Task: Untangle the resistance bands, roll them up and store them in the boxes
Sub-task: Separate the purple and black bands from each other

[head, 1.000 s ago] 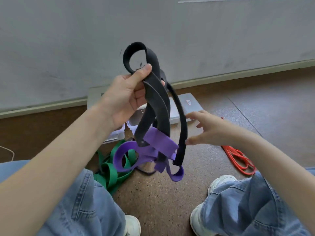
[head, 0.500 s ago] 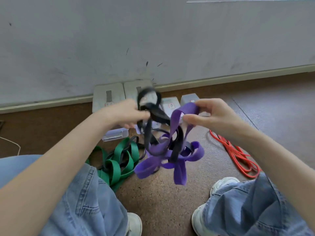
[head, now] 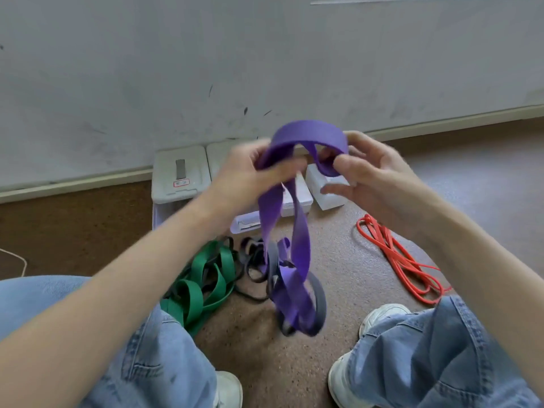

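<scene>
Purple band: wide flat purple elastic band [head: 297, 231], held up in air between both hands, in front of the boxes; top arcs hand to hand, two strands hang down, long axis roughly vertical; lower end blurred.
Dark band: dark grey/black flat elastic band [head: 319, 298] wound w/ purple band's lower end, just above floor; can't tell where one ends.
Boxes: row of white/translucent plastic boxes [head: 181, 175] on floor vs. the wall, lids look on; contents can't tell, partly hidden by hands.
Left hand: left hand [head: 250, 175] gripping purple band's left side, fingers curled round it; motion-blurred.
Right hand: right hand [head: 374, 175] pinching purple band's right side betw. thumb & fingers, other fingers loosely bent.
Green band: wide green flat elastic band [head: 206, 284], looped pile on floor by left knee, thin black loops through it.
Red band: thin red-orange elastic band [head: 397, 257], loose coil on floor, right of boxes, near right shoe.
Floor: brown speckled floor [head: 265, 363].
Person: squatting, blue jeans [head: 435, 357], white shoes [head: 350, 378].
</scene>
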